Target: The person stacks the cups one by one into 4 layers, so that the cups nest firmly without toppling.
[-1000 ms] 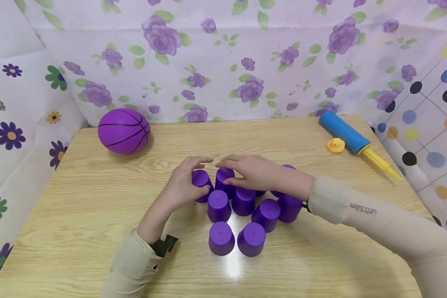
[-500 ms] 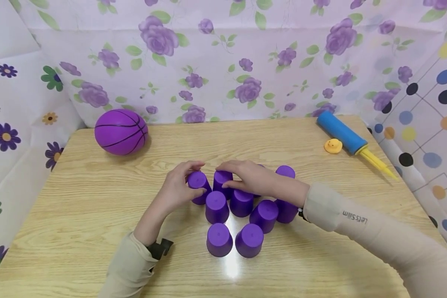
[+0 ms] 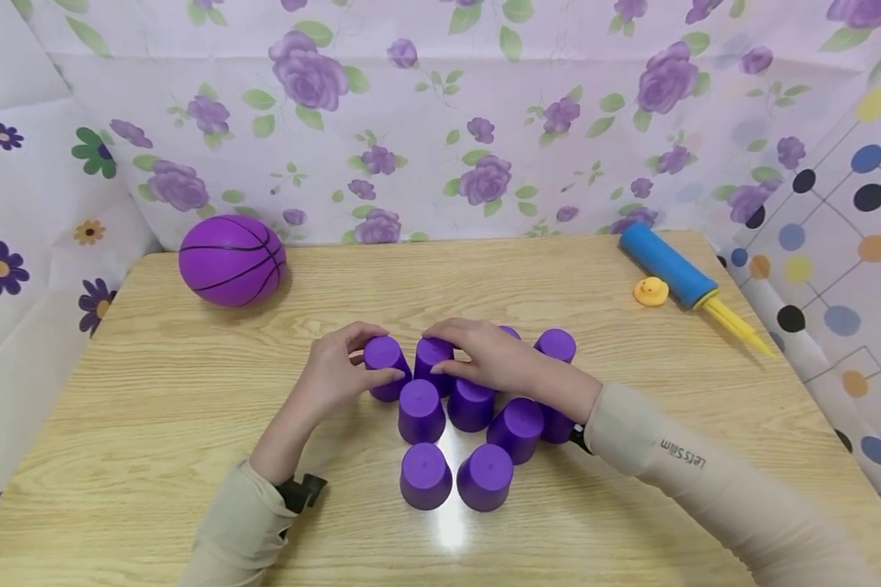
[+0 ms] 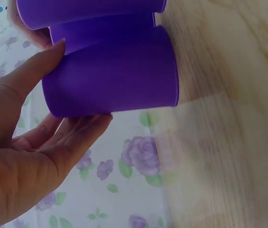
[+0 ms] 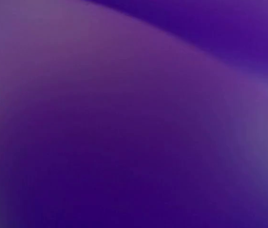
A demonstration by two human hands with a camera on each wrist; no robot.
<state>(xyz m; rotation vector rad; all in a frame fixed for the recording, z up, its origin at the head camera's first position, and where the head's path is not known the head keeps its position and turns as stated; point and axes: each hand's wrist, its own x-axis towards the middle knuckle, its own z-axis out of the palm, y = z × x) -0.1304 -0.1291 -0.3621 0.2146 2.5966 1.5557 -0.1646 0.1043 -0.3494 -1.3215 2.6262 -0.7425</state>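
Several purple cups stand upside down in a group at the middle of the table. My left hand (image 3: 332, 371) holds the far-left cup (image 3: 385, 359) between thumb and fingers. In the left wrist view, that cup (image 4: 112, 78) has the thumb at its closed end and the fingers along its side. The right hand (image 3: 490, 355) reaches across the group and grips the neighbouring cup (image 3: 433, 357), thumb in front, fingers behind. Two cups (image 3: 426, 474) stand nearest me. My right forearm partly hides cups at the right. A blurred purple cup surface (image 5: 134, 180) fills the right wrist view.
A purple ball (image 3: 232, 261) with black lines sits at the back left. At the back right lie a blue and yellow hand pump (image 3: 668, 265) and a small yellow duck (image 3: 651, 291). Floral cloth (image 3: 426, 163) hangs behind the wooden table (image 3: 154, 391).
The left hand's thumb and fingers have closed in around the far-left cup. My right hand has settled around the cup beside it. The whole scene drifts slightly left in the head view.
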